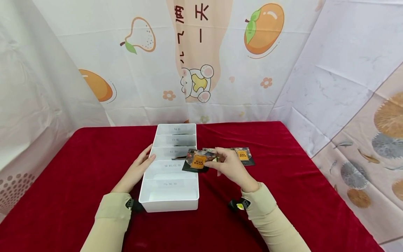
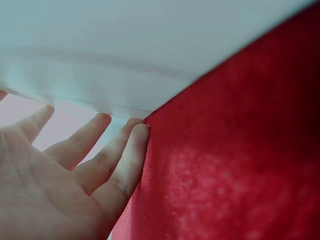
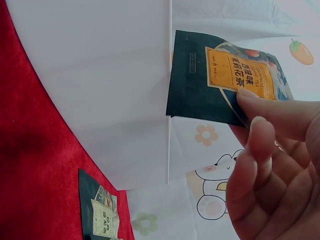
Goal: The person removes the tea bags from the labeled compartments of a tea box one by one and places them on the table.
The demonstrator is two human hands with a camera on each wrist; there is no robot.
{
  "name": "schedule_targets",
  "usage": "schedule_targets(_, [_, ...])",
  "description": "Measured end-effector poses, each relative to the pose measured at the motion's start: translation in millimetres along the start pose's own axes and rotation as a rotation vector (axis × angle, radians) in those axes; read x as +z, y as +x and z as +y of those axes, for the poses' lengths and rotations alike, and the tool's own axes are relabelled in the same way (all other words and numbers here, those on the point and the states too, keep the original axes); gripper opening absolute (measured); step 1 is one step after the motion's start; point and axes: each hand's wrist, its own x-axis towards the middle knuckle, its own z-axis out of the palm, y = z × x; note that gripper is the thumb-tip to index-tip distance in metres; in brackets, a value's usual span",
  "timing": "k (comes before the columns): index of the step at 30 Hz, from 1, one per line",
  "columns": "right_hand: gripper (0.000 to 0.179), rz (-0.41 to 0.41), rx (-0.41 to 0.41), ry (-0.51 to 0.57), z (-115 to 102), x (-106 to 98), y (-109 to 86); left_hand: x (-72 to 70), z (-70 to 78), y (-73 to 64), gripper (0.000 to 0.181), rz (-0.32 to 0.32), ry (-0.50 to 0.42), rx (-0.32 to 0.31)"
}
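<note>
A long white divided box [image 1: 170, 206] stands on the red cloth. My left hand [image 1: 138, 169] touches its left side with straight fingers, as the left wrist view shows. My right hand [image 1: 231, 168] pinches a dark green tea bag sachet [image 3: 200, 82] with an orange label between thumb and fingers. The sachet is held over the box's right rim, near the fourth compartment from the back. Dark sachet edges [image 1: 179, 158] show inside the three rear compartments. Handwritten marks on the dividers are too small to read.
Right of the box, another orange-labelled sachet [image 1: 247, 159] lies on the red cloth [image 1: 283, 196]. Beside it lies a pale-labelled sachet [image 3: 102, 215], mostly hidden by my right hand in the head view. A printed curtain [image 1: 151, 87] hangs behind the table.
</note>
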Motion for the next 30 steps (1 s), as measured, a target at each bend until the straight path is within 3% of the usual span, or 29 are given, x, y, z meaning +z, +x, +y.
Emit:
schedule_targets(7, [0.031, -0.068, 0.008, 0.017, 4, 2, 1.4, 0.4, -1.2, 0.1, 0.067, -0.001, 0.002, 0.005])
schedule_targets(16, [0.015, -0.103, 0.014, 0.037, 8, 11, 1.8, 0.2, -0.7, -0.7, 0.067, 0.002, 0.004, -0.001])
schedule_targets(30, [0.014, 0.034, 0.045, 0.133, 3, -6, 2.6, -0.3, -1.5, -0.1, 0.067, 0.000, 0.001, 0.001])
